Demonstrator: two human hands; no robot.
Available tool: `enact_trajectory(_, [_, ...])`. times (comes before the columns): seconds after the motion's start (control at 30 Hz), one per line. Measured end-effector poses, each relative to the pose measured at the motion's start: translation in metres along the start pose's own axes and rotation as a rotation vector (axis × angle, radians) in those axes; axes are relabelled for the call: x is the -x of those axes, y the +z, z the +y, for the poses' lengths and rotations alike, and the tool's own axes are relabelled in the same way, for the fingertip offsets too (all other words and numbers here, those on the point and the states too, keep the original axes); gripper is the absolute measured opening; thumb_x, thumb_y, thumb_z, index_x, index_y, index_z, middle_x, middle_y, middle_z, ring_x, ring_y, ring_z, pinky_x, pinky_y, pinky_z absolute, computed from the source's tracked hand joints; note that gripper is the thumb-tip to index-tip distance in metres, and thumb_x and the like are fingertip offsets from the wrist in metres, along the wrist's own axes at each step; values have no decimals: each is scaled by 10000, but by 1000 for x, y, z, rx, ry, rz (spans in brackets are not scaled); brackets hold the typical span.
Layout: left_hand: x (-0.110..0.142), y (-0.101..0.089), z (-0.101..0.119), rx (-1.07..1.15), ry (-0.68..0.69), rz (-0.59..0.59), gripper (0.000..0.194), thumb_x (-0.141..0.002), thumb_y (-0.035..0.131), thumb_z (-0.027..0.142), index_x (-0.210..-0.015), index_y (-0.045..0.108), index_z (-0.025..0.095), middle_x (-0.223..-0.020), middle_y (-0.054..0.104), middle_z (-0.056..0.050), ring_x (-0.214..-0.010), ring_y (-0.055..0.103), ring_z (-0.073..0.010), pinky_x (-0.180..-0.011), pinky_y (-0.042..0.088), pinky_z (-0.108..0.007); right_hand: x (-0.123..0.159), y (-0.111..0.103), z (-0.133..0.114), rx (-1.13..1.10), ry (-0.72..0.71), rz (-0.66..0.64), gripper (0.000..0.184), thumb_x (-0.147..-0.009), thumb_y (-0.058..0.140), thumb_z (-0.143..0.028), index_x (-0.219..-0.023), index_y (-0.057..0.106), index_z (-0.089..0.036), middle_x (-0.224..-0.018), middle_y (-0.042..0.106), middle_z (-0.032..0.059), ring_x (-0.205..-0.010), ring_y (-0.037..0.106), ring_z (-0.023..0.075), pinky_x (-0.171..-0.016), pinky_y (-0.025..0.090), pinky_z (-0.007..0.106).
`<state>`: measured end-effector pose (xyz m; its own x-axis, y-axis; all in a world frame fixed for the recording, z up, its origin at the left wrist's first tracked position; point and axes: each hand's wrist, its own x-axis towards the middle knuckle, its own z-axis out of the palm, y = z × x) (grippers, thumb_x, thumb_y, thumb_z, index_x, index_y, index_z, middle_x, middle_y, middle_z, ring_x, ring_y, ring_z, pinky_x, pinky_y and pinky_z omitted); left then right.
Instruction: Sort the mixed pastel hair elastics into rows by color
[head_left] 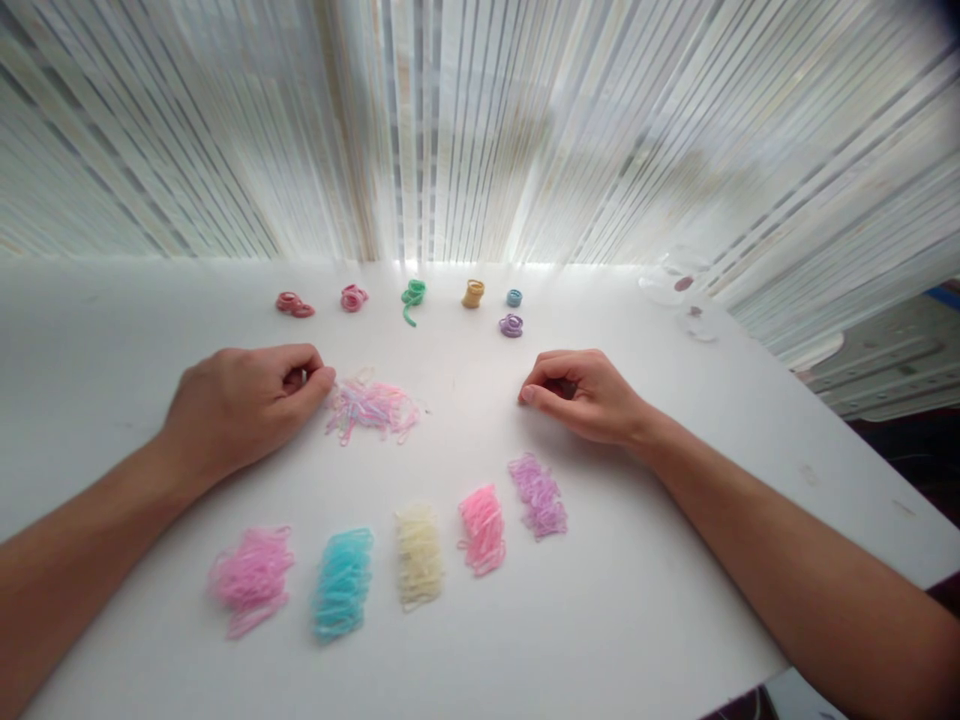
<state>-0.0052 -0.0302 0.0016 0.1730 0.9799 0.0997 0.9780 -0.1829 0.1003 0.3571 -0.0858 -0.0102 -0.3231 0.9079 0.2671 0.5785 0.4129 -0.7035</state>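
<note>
My left hand [251,405] rests on the white table [465,660], curled, its thumb and forefinger together at the left edge of a loose, mixed pile of pastel rubber bands [375,408]. Anything in that pinch is too small to make out. To the right of the pile, my right hand [585,395] also lies closed on the table, thumb against the bent forefinger; its inside is hidden. Nearer me are sorted heaps of rubber bands: pink [255,580], turquoise [343,585], cream [420,558], brighter pink [482,530] and lilac [538,497].
Along the back stand small coils: red [294,305], pink [353,298], green [413,293], yellow [472,294], blue [514,297] and purple [511,326]. Clear plastic pieces [697,322] lie at the back right. A striped string curtain [450,130] hangs behind the table.
</note>
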Motion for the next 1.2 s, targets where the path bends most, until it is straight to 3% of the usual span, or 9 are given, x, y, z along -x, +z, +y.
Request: enact_trajectory(1.2, [3, -4, 5, 13, 18, 11, 354, -924, 412, 511, -814, 645, 267, -768, 686, -31, -695, 562, -218, -633, 302, -329, 2, 0, 0, 41, 14, -13, 177, -872, 681, -255, -741, 756, -163, -686, 645, 26, -567, 488, 111, -509, 336, 269])
